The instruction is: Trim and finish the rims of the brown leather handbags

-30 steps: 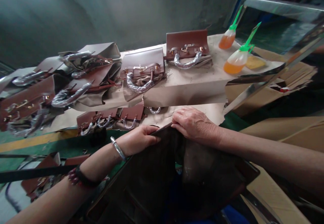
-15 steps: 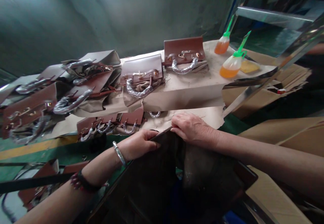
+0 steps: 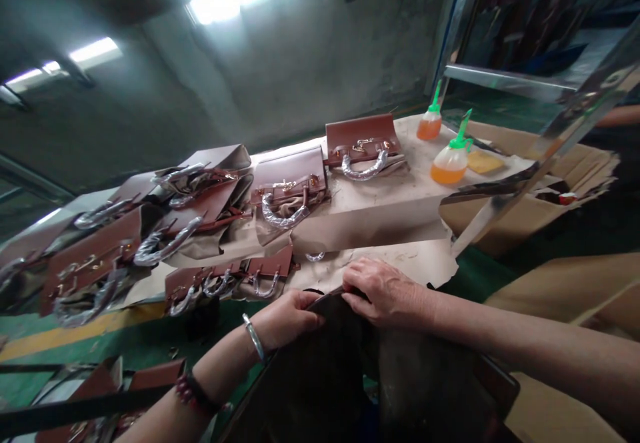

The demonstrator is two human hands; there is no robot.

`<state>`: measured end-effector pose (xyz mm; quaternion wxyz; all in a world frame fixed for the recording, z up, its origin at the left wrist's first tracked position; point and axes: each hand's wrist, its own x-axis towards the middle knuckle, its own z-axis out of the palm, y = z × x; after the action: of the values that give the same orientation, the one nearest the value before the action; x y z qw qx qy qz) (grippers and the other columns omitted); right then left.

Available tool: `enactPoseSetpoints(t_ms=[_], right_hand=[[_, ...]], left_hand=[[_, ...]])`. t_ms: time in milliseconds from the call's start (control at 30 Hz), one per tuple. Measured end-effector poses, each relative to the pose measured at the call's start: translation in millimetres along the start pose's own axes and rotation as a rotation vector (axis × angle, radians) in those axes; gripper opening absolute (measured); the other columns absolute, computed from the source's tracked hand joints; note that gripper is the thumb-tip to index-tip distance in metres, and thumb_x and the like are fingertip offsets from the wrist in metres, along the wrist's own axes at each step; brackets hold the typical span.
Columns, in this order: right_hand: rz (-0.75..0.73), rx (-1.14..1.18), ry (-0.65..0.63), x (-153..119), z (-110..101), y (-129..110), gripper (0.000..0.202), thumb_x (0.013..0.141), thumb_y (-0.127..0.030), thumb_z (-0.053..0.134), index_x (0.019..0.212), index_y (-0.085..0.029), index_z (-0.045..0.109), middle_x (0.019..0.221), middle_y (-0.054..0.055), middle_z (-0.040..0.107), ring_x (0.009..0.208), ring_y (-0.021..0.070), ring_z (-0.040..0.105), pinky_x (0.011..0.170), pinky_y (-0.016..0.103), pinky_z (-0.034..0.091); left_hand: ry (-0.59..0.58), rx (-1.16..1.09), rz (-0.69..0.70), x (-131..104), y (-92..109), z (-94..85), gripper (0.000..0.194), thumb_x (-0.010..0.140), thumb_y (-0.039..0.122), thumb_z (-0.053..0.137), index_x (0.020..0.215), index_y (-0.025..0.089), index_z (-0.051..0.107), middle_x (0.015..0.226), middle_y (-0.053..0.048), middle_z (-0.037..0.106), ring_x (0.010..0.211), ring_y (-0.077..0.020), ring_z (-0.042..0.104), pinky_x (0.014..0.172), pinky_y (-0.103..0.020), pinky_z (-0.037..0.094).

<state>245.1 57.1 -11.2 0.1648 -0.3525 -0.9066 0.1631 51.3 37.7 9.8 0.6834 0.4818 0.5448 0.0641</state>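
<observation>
Both hands are at the top edge of a dark, leather-looking panel (image 3: 315,376), low in the middle of the head view. My left hand (image 3: 293,316) pinches that thin edge between thumb and fingers. Just right of it, my right hand (image 3: 385,293) has its fingers curled over the same edge. Most of the panel lies in deep shadow, so its full shape cannot be made out. Beyond my hands, brown handbags with plastic-wrapped handles, among them one handbag (image 3: 363,143) at the back, sit on a paper-covered shelf (image 3: 370,213).
Two squeeze bottles with green spouts and orange liquid, a nearer bottle (image 3: 449,163) and a farther bottle (image 3: 429,125), stand on the right. A metal frame (image 3: 530,163) slants beside them. Cardboard (image 3: 565,303) lies at right. Smaller handbags (image 3: 267,273) rest on a lower shelf.
The view has tilted upward, so the shelf and hands appear lower and ceiling lights show. Both hands keep their hold on the panel's edge.
</observation>
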Motion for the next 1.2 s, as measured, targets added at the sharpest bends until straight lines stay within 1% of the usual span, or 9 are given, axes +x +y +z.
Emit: enactPoseSetpoints(t_ms=[200, 333, 600, 867, 1000, 1200], right_hand=[[0.024, -0.033, -0.034, 2.6, 2.4, 2.8, 0.014, 0.080, -0.026, 0.045, 0.073, -0.016, 0.052, 0.079, 0.004, 0.054, 0.075, 0.0157, 0.046, 0.069, 0.028, 0.037], [0.032, -0.049, -0.051, 4.1, 2.4, 2.6, 0.013, 0.080, -0.026, 0.046, 0.075, -0.016, 0.054, 0.081, 0.005, 0.054, 0.078, 0.0164, 0.047, 0.070, 0.029, 0.037], [0.054, -0.053, -0.080, 3.6, -3.5, -2.5, 0.013, 0.078, -0.025, 0.048, 0.077, -0.015, 0.056, 0.083, 0.006, 0.054, 0.080, 0.0177, 0.047, 0.071, 0.030, 0.038], [0.001, -0.016, -0.108, -1.2, -6.0, -0.6, 0.011, 0.078, -0.024, 0.048, 0.077, -0.014, 0.055, 0.088, 0.007, 0.053, 0.082, 0.0172, 0.046, 0.074, 0.030, 0.038], [-0.025, 0.005, -0.109, -1.8, -5.6, 0.7, 0.012, 0.078, -0.023, 0.047, 0.078, -0.014, 0.055, 0.090, 0.007, 0.053, 0.082, 0.0167, 0.045, 0.074, 0.030, 0.038], [0.014, 0.006, -0.110, 0.7, -6.3, 1.6, 0.012, 0.078, -0.022, 0.047, 0.078, -0.014, 0.055, 0.088, 0.007, 0.054, 0.081, 0.0167, 0.047, 0.074, 0.029, 0.038]], left_hand=[[-0.015, -0.007, -0.005, 2.9, -2.6, -1.8, 0.023, 0.055, 0.022, 0.057, 0.076, 0.013, 0.056, 0.060, 0.003, 0.051, 0.054, -0.0088, 0.041, 0.055, -0.022, 0.032], [-0.023, -0.017, -0.021, 3.3, -3.5, -1.6, 0.025, 0.055, 0.024, 0.059, 0.077, 0.013, 0.056, 0.061, 0.003, 0.052, 0.055, -0.0101, 0.043, 0.057, -0.023, 0.035], [-0.040, -0.010, -0.001, 2.9, -1.8, -1.7, 0.029, 0.055, 0.026, 0.062, 0.080, 0.012, 0.057, 0.064, 0.001, 0.055, 0.058, -0.0114, 0.046, 0.061, -0.025, 0.036], [-0.044, 0.001, -0.008, 2.6, 2.3, 0.1, 0.033, 0.054, 0.027, 0.063, 0.084, 0.012, 0.059, 0.066, 0.001, 0.056, 0.059, -0.0116, 0.046, 0.060, -0.024, 0.034], [-0.041, -0.001, -0.018, 1.9, 3.8, 0.1, 0.029, 0.054, 0.025, 0.063, 0.080, 0.013, 0.058, 0.063, 0.002, 0.055, 0.057, -0.0108, 0.045, 0.058, -0.023, 0.033], [-0.064, -0.016, -0.013, 1.7, 3.1, 1.0, 0.028, 0.056, 0.023, 0.060, 0.082, 0.013, 0.059, 0.066, 0.002, 0.057, 0.058, -0.0109, 0.047, 0.060, -0.023, 0.035]])
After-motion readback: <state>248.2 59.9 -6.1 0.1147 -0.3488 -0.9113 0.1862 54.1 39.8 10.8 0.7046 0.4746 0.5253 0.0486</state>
